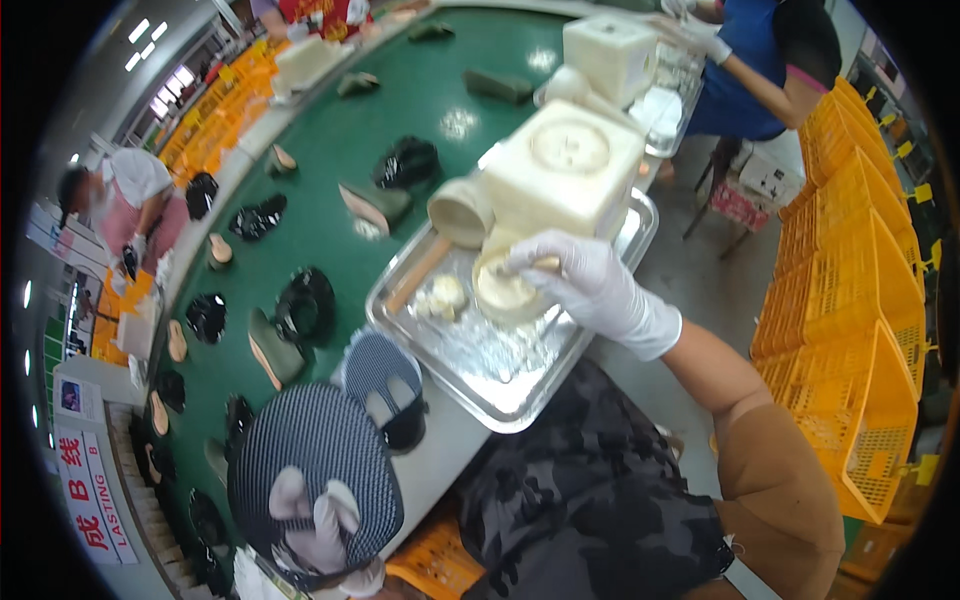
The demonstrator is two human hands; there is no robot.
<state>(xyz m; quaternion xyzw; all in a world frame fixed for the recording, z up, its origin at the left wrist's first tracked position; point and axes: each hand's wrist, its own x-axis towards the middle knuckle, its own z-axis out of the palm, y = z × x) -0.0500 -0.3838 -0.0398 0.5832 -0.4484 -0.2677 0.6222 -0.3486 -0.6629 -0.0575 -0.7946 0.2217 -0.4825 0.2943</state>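
Note:
My right hand [600,290], in a white glove, reaches over a round cup [515,290] holding pale paste. Its fingers are closed on a small light-brown handle, whose lower end is hidden in the cup. The cup stands in a shiny metal tray [505,395] beside a whitish lump [440,297] and a brown stick [418,275]. At lower left my gloved left hand [325,525] grips a large dark ribbed oval piece [310,430], fingers lying over its face. A smaller ribbed piece [378,365] with light patches rests just beyond it.
A cream square container [565,165] with a wide spout stands at the tray's far end. Green boots [272,345] and black plastic-wrapped pieces [303,305] lie on the green conveyor [330,215]. Yellow crates [850,330] line the right. Co-workers stand at far right [750,75] and left [145,195].

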